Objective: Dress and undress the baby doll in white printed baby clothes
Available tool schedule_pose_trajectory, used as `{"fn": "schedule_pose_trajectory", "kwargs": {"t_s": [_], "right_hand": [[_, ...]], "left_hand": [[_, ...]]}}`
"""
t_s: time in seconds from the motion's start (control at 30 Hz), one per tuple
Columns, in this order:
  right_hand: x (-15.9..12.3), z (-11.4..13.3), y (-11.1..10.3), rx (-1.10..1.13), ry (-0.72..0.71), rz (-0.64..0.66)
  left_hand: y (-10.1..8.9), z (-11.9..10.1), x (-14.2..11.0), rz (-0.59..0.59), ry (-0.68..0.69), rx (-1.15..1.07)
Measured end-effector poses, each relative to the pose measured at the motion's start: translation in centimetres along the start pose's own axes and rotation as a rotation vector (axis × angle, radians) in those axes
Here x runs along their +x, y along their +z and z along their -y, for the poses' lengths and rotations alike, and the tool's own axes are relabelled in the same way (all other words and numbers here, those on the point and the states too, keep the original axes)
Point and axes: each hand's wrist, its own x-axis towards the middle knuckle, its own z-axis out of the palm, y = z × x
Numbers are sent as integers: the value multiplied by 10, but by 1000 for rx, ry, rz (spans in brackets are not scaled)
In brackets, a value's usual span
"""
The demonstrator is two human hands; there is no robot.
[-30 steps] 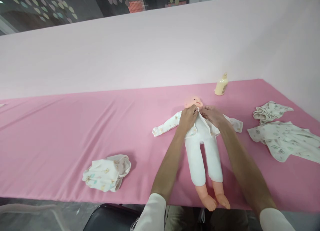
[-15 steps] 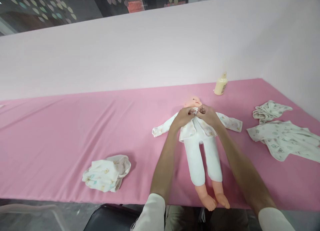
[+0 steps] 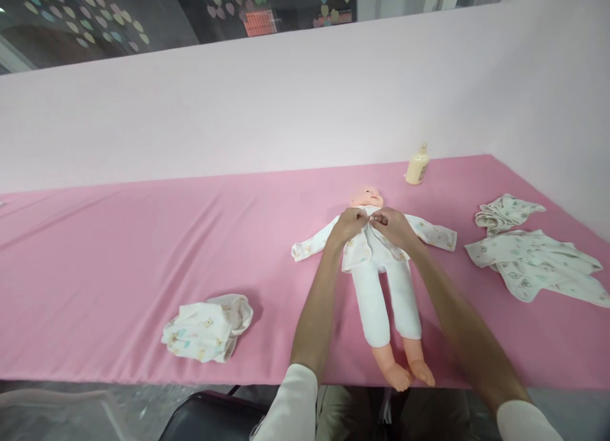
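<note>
A baby doll (image 3: 380, 304) lies on its back on the pink table cover, head away from me and feet over the near edge. It wears a white printed baby jacket (image 3: 356, 250), sleeves spread to both sides and lower front parted over the white body. My left hand (image 3: 353, 222) and my right hand (image 3: 389, 225) meet at the upper chest, just below the chin. Both are closed in a pinch on the jacket's thin white ties, which my fingers mostly hide.
A folded printed cloth (image 3: 207, 330) lies to the left on the pink table cover (image 3: 119, 269). A pale yellow pump bottle (image 3: 417, 166) stands near the back wall. Two white printed garments, one bunched (image 3: 506, 213) and one spread (image 3: 536, 263), lie at right. A black chair (image 3: 210, 419) is below the near edge.
My fingers have shifted slightly at the doll's collar, and the white tie shows less between them. The whole view has shifted a little; the doll and the other things stay put.
</note>
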Motion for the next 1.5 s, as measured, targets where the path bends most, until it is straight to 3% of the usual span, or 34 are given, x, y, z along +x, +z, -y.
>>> {"fn": "schedule_pose_trajectory", "kwargs": {"t_s": [0.2,0.3,0.4,0.53,0.67,0.77,0.9,1.13,1.5], "right_hand": [[-39,16,-1,-354,-54,-1],[-57,23,2,-586,-93,-80],[-68,26,6,-679,-70,-123],[-73,26,11,-593,52,-94],[-73,27,9,-337,92,-115],[-72,29,4,-98,124,-122],[-73,30,2,106,172,-109],[-78,28,12,133,138,-204],[-82,30,13,44,117,-171]], "left_hand": [[-5,-18,-29,-37,-27,537],[4,-25,-46,-142,-108,728],[18,-26,-56,-202,-149,785],[39,-16,-62,-257,-159,851],[53,0,-67,-357,16,881],[59,11,-71,-429,152,776],[65,20,-71,-507,204,588],[68,25,-70,-532,258,489],[66,25,-72,-442,323,598]]}}
